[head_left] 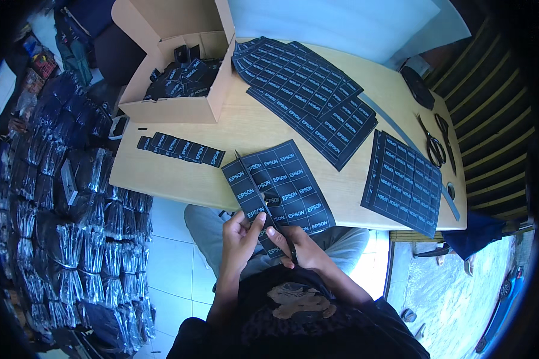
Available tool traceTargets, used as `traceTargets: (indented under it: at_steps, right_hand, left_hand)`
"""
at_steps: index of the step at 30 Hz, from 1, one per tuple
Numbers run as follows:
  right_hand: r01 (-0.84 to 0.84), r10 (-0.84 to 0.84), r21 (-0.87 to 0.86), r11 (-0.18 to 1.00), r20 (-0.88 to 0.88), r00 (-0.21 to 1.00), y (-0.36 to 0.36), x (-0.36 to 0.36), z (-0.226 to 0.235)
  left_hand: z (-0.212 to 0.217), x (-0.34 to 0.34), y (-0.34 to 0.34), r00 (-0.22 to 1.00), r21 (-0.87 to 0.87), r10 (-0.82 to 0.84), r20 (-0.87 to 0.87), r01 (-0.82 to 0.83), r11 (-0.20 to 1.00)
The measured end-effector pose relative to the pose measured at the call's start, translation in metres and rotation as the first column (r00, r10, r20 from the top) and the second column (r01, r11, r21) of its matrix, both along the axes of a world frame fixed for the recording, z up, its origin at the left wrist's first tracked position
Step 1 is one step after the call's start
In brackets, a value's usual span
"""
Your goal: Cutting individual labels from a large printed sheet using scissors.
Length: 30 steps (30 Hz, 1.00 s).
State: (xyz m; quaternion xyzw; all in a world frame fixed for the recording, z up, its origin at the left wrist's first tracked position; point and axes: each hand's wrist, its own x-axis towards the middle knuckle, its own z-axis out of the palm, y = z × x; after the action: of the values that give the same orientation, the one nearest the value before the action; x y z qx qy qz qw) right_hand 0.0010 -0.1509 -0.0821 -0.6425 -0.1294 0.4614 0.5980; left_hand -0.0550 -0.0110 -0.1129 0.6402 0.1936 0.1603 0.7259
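My left hand [239, 240] pinches the left strip of a black sheet printed with a grid of white-lettered labels [302, 194]. The sheet hangs over the table's front edge above my lap. In my right hand [305, 246] is a pair of scissors [292, 250], my fingers at its handle. Its long blades lie along a line between the left column and the rest of the sheet, with the tip near the sheet's far edge. Left of the sheet, a row of overlapping cut label pieces [182, 148] rests on the table.
An open cardboard box [173, 112] of loose black pieces stands at back left. More label sheets [305, 78] overlap behind, with another stack [401, 179] at right. Two further scissors [434, 149], a steel ruler [395, 122] and a dark case [417, 87] lie rightward. Wrapped bundles [81, 245] fill the left.
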Motion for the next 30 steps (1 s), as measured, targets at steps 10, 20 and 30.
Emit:
traceTargets:
  at_steps: [10, 20, 30]
  right_hand:
    - [-0.013, 0.013, 0.032, 0.999, -0.011, 1.0, 0.007, 0.006, 0.001]
    - [-0.003, 0.004, -0.045, 0.999, 0.004, 1.0, 0.011, 0.017, 0.01]
    - [-0.027, 0.03, 0.116, 0.993, -0.022, 0.999, -0.007, 0.014, -0.002]
  left_hand:
    - [-0.005, 0.004, 0.004, 0.999, -0.068, 0.04, -0.005, -0.04, 0.997]
    - [-0.002, 0.004, 0.015, 0.997, -0.106, 0.075, -0.004, -0.075, 0.992]
    - [0.007, 0.02, 0.085, 0.95, 0.195, 0.301, 0.088, -0.313, 0.93]
